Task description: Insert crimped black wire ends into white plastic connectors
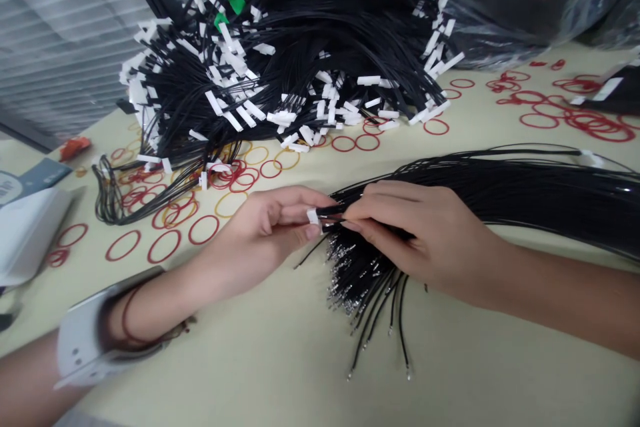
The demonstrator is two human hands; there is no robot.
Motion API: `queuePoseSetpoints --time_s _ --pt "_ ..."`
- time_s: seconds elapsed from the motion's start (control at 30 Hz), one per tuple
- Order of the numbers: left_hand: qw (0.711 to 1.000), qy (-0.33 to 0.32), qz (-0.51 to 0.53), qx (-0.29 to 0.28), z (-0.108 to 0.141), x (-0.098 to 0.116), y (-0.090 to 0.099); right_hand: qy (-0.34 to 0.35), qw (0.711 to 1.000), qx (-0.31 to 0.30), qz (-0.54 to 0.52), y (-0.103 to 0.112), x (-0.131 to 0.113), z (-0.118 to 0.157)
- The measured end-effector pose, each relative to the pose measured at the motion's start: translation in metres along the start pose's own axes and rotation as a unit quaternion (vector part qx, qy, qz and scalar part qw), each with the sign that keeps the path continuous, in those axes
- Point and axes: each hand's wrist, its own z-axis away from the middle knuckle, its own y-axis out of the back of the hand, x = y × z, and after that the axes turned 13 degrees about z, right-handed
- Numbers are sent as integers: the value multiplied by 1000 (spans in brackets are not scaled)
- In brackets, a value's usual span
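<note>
Between the thumb and fingers of my left hand [270,233] is a small white connector housing [313,217]. My right hand [425,227] pinches a thin black wire [334,218] close to the connector's right side; whether its end sits inside the housing I cannot tell. Under and beside my right hand lies a thick bundle of black wires [545,190], running off to the right edge. Bare metal terminals [345,273] tip the bundle's near ends, and several loose wires fan out toward me.
A large heap of black cables with white connectors [300,33] fills the back. Red rubber bands [580,113] and yellow ones [233,205] lie scattered on the table [260,367]. A white box [33,233] stands at left, clear plastic bags [500,7] at back right.
</note>
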Motion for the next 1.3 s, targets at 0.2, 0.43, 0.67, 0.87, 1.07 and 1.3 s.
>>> queuePoseSetpoints --time_s 0.2,0.43,0.67,0.87,1.07,1.3 --pt "999 5 39 -25 1 2 1 6 1000 9 17 1 -1 2" --pt "1000 0 9 -20 0 1 0 -48 999 -5 17 1 -2 2" --pt "1000 4 12 -3 -1 3 -2 -28 999 -7 18 2 -2 1" --pt "1000 -3 8 4 -1 1 0 -28 999 -3 17 3 -3 -1" --pt "1000 -24 -5 1 -2 -2 2 -21 1000 5 22 2 -3 -2" --pt "1000 -20 -2 -21 0 2 1 5 999 21 30 2 -2 -2"
